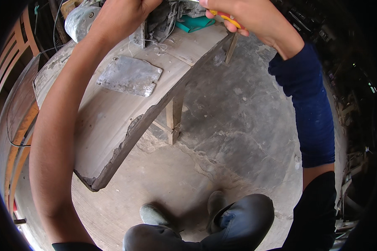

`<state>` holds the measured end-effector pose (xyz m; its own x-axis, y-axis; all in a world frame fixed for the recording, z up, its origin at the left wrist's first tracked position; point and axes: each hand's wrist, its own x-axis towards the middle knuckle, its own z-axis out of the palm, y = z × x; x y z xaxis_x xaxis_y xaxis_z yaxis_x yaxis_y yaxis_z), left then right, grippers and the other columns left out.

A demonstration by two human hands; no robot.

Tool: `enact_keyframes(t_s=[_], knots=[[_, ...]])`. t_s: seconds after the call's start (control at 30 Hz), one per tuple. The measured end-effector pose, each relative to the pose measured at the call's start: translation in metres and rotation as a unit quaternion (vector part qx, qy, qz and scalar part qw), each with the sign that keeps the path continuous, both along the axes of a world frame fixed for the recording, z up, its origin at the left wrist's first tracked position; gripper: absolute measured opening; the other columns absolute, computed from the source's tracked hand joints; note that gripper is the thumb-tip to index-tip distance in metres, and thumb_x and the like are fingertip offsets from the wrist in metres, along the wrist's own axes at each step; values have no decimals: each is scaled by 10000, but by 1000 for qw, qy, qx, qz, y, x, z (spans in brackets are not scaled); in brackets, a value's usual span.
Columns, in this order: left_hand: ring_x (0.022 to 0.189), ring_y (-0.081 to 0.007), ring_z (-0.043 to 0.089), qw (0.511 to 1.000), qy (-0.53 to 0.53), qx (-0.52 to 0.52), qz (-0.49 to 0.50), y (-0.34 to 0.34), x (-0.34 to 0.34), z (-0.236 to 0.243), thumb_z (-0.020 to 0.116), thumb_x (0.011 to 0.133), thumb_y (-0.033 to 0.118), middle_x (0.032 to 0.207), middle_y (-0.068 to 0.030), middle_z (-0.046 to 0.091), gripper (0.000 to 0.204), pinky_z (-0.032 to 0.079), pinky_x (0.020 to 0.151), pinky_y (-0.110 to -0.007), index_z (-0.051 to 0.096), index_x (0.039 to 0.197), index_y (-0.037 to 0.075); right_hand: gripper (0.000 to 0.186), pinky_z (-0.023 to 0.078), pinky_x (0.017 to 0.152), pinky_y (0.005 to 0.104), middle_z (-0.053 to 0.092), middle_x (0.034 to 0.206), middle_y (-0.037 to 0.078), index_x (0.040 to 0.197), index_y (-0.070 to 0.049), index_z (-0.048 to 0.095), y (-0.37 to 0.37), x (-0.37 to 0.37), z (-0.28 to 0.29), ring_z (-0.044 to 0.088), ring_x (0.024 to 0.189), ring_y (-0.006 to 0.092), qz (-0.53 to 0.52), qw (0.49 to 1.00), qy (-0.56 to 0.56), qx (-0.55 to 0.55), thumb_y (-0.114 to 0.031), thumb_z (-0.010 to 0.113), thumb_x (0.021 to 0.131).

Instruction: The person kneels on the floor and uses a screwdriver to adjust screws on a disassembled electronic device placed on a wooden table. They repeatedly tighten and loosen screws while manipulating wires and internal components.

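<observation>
Work at a worn wooden tabletop [113, 121], seen from above. Any marking on the tool in use is too small or too covered to read; the tool is told by its red-and-yellow handle [227, 18]. The right hand [243, 14] is closed about this handle, fingers curled beneath it, and a bright shaft runs leftward to the upper edge of the view, where its tip is cut off. The left hand [127, 10] is bent at the upper edge beside a dusty grey metal assembly [165, 19]; its fingertips lie beyond the view, so whether they pinch or press anything cannot be told. A rounded grey housing [77, 24] stands left of the left wrist. A folded green sheet [194, 24] lies at the right of the assembly, below the shaft. Nearer the wearer, a flat grey metal plate [130, 75] rests between the left forearm and the tabletop's right edge, apart from both hands. That edge is chipped and ragged, running diagonally to a near corner. Bare board extends from the plate to this corner; to the right, open concrete floor [234, 108] lies beneath the right forearm, with a wooden leg [174, 119] under the tabletop.
</observation>
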<state>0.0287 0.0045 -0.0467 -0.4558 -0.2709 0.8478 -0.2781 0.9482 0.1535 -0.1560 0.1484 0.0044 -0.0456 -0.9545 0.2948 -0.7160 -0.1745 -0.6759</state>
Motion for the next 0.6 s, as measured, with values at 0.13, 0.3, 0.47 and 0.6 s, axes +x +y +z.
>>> enact_keyframes(t_s=[0.13, 0.3, 0.47, 0.6], knots=[[827, -379, 614, 1000, -1, -14, 5, -2, 0, -1, 600, 964, 236, 875, -198, 581, 283, 487, 729, -441, 649, 890, -33, 180, 503, 613, 417, 638, 703, 187, 942, 42, 678, 6, 9, -25, 653, 657, 332, 23, 944, 257, -207, -107, 598, 883], [832, -385, 613, 1000, 10, -7, -2, 2, -3, -1, 598, 967, 239, 877, -201, 583, 293, 487, 732, -445, 645, 883, -38, 197, 530, 664, 468, 671, 832, 230, 1012, 19, 680, 3, 5, -45, 657, 753, 416, -17, 883, 348, -315, -96, 595, 876], [832, -390, 610, 1000, -9, -20, 3, 0, 0, 1, 595, 970, 242, 878, -205, 581, 302, 487, 740, -446, 634, 866, -39, 216, 537, 662, 471, 667, 834, 232, 1045, 13, 673, 3, 13, -47, 657, 733, 411, -24, 870, 363, -333, -98, 605, 872], [831, -390, 606, 1000, -20, -12, -4, 4, 1, 5, 594, 971, 241, 878, -208, 578, 306, 488, 746, -443, 630, 859, -41, 176, 523, 637, 467, 657, 764, 239, 965, 27, 682, -1, 15, -45, 650, 697, 421, -44, 884, 354, -301, -91, 606, 858]])
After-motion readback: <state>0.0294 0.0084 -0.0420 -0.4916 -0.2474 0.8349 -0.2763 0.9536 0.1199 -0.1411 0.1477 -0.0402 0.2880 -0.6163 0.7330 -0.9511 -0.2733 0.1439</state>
